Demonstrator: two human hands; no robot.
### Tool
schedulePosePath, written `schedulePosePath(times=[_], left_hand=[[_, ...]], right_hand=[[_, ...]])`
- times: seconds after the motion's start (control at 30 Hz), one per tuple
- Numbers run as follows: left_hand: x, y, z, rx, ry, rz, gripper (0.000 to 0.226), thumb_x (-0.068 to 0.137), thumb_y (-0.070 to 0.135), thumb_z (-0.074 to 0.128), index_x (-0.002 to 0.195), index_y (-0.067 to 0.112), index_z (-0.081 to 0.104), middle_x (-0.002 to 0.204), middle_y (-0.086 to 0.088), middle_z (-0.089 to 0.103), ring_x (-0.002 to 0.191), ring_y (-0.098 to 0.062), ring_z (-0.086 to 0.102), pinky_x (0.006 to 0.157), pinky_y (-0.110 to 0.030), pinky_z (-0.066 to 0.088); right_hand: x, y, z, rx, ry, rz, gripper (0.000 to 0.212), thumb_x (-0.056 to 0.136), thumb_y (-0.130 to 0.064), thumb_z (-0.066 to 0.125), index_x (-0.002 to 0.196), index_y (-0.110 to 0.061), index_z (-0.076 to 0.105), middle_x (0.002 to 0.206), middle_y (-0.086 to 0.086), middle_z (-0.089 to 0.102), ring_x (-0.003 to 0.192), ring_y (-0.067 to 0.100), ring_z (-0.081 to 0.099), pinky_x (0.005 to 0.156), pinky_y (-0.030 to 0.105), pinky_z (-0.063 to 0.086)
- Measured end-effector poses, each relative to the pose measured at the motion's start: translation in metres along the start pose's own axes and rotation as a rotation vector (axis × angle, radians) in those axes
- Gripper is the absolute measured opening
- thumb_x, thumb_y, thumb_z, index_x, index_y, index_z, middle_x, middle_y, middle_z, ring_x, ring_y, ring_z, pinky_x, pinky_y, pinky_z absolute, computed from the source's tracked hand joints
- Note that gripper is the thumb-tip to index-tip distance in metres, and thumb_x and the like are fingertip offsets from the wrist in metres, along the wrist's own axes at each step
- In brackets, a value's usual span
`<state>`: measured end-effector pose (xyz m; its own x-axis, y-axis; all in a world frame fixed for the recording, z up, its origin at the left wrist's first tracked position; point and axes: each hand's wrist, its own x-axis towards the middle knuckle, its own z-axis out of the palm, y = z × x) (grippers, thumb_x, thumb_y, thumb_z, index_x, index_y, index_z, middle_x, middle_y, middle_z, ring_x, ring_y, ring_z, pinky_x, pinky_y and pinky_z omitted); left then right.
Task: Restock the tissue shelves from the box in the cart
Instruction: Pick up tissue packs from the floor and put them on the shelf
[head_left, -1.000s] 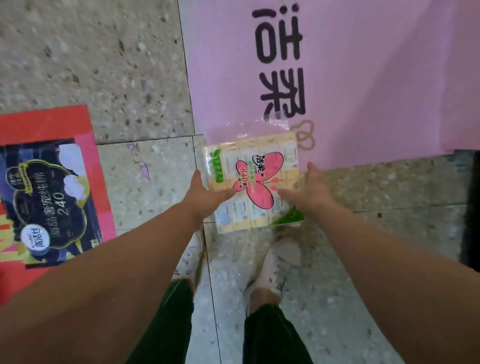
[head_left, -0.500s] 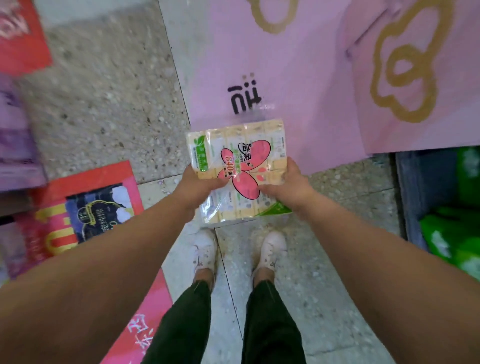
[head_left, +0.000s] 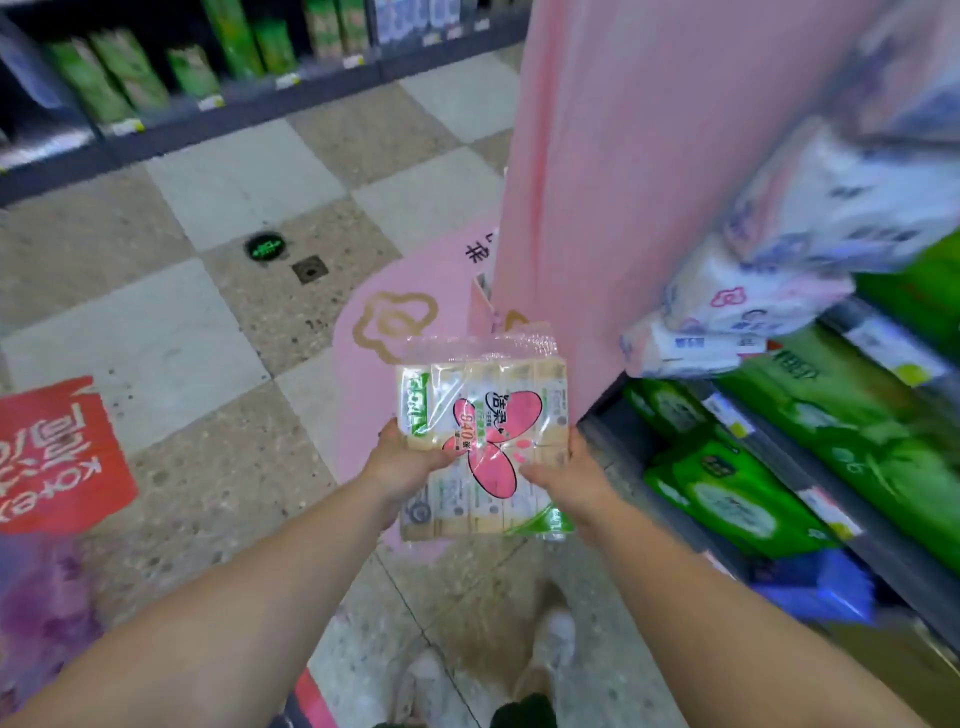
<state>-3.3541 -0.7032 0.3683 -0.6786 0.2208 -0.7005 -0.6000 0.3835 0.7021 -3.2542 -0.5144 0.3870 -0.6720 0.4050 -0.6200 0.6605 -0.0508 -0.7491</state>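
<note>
My left hand (head_left: 402, 462) and right hand (head_left: 569, 480) grip the tissue pack (head_left: 480, 447) by its sides, thumbs on top; blurred shelves (head_left: 810, 467), probably tissue-stocked, right of my grip.

Checkered speckled floor (head_left: 218, 338) with pink floor sticker (head_left: 410, 291), pink column (head_left: 623, 171) and a small floor drain (head_left: 310, 269).

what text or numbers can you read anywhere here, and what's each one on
"940" on the pink butterfly of the tissue pack, seen upside down, held by the left hand and right hand.
Dark brand characters above it: too blurred to read.
White characters on the red floor sticker: upside down, unreadable.
Black characters on the pink floor sticker: cut off, unreadable.
Shelf price tags and green packs: too blurred.
</note>
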Motion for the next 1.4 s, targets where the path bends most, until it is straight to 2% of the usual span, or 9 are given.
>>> schedulePosePath(times=[0.13, 0.3, 0.4, 0.53, 0.7, 0.97, 1.07, 1.17, 1.4], left_hand=[[-0.042, 0.045, 0.053, 0.116, -0.145, 0.132, 0.106, 0.04, 0.043, 0.093, 0.131, 0.02, 0.043, 0.12, -0.005, 0.064, 0.105, -0.026, 0.064, 0.092, -0.048, 0.052], [-0.158, 0.096, 0.156, 0.303, -0.377, 0.407, 0.033, 0.076, 0.002, 0.077, 0.096, 0.021, 0.059, 0.088, 0.005, 0.067, 0.088, -0.017, 0.064, 0.079, -0.025, 0.049], [-0.212, 0.096, 0.226, 0.396, -0.467, 0.535, 0.041, 0.075, 0.003, 0.078, 0.1, 0.024, 0.053, 0.104, -0.004, 0.067, 0.099, -0.023, 0.063, 0.087, -0.031, 0.051], [-0.302, 0.076, 0.32, 0.548, -0.508, 0.66, 0.046, 0.075, 0.021, 0.078, 0.111, 0.018, 0.05, 0.102, 0.0, 0.059, 0.089, -0.019, 0.057, 0.069, -0.026, 0.045], [-0.435, 0.026, 0.429, 0.652, -0.736, 0.881, 0.022, 0.074, 0.008, 0.074, 0.077, 0.025, 0.06, 0.095, -0.003, 0.068, 0.094, -0.019, 0.065, 0.087, -0.035, 0.052], [-0.622, -0.026, 0.553, 0.603, -0.93, 1.097, 0.052, 0.072, 0.033, 0.078, 0.117, 0.024, 0.053, 0.104, 0.003, 0.063, 0.093, -0.022, 0.06, 0.081, -0.033, 0.049], [-0.657, -0.031, 0.584, 0.596, -0.954, 1.164, 0.058, 0.072, 0.035, 0.077, 0.123, 0.025, 0.05, 0.105, 0.005, 0.062, 0.09, -0.019, 0.056, 0.078, -0.032, 0.047], [-0.672, -0.025, 0.617, 0.608, -0.954, 1.212, 0.063, 0.072, 0.039, 0.076, 0.127, 0.027, 0.047, 0.108, 0.007, 0.064, 0.09, -0.017, 0.058, 0.079, -0.034, 0.049], [-0.696, -0.006, 0.725, 0.563, -1.051, 1.242, 0.055, 0.07, 0.044, 0.078, 0.115, 0.03, 0.049, 0.106, 0.01, 0.064, 0.095, -0.015, 0.064, 0.085, -0.04, 0.053]], right_hand=[[-0.08, -0.012, -0.064, 0.149, 0.16, -0.09, 0.05, 0.084, -0.003, 0.07, 0.122, -0.017, 0.04, 0.102, -0.006, 0.062, 0.092, 0.006, 0.061, 0.087, 0.026, 0.049], [-0.178, 0.014, -0.156, 0.286, 0.442, -0.15, 0.044, 0.081, -0.009, 0.074, 0.116, -0.023, 0.051, 0.112, 0.0, 0.068, 0.099, 0.013, 0.065, 0.088, 0.033, 0.051], [-0.243, 0.046, -0.212, 0.316, 0.653, -0.145, 0.056, 0.075, -0.021, 0.079, 0.124, -0.02, 0.052, 0.115, 0.001, 0.068, 0.102, 0.016, 0.066, 0.091, 0.037, 0.053], [-0.34, 0.11, -0.287, 0.334, 0.887, -0.104, 0.064, 0.063, -0.035, 0.082, 0.119, -0.027, 0.051, 0.111, -0.004, 0.068, 0.102, 0.016, 0.065, 0.097, 0.043, 0.051], [-0.492, 0.186, -0.354, 0.359, 1.126, -0.055, 0.06, 0.067, -0.034, 0.08, 0.118, -0.029, 0.049, 0.109, -0.008, 0.066, 0.1, 0.015, 0.063, 0.095, 0.039, 0.051], [-0.691, 0.259, -0.424, 0.351, 1.446, -0.106, 0.066, 0.082, -0.026, 0.071, 0.138, -0.028, 0.037, 0.124, -0.007, 0.058, 0.109, 0.018, 0.057, 0.09, 0.036, 0.048], [-0.72, 0.275, -0.454, 0.348, 1.511, -0.136, 0.067, 0.082, -0.034, 0.072, 0.139, -0.029, 0.037, 0.129, -0.012, 0.054, 0.114, 0.019, 0.055, 0.096, 0.04, 0.048], [-0.728, 0.288, -0.485, 0.368, 1.531, -0.188, 0.076, 0.088, -0.031, 0.068, 0.149, -0.019, 0.024, 0.117, -0.013, 0.038, 0.116, 0.017, 0.049, 0.089, 0.029, 0.04], [-0.732, 0.299, -0.596, 0.288, 1.657, -0.049, 0.06, 0.089, -0.028, 0.064, 0.142, -0.019, 0.036, 0.131, 0.003, 0.056, 0.109, 0.023, 0.055, 0.092, 0.037, 0.047]])
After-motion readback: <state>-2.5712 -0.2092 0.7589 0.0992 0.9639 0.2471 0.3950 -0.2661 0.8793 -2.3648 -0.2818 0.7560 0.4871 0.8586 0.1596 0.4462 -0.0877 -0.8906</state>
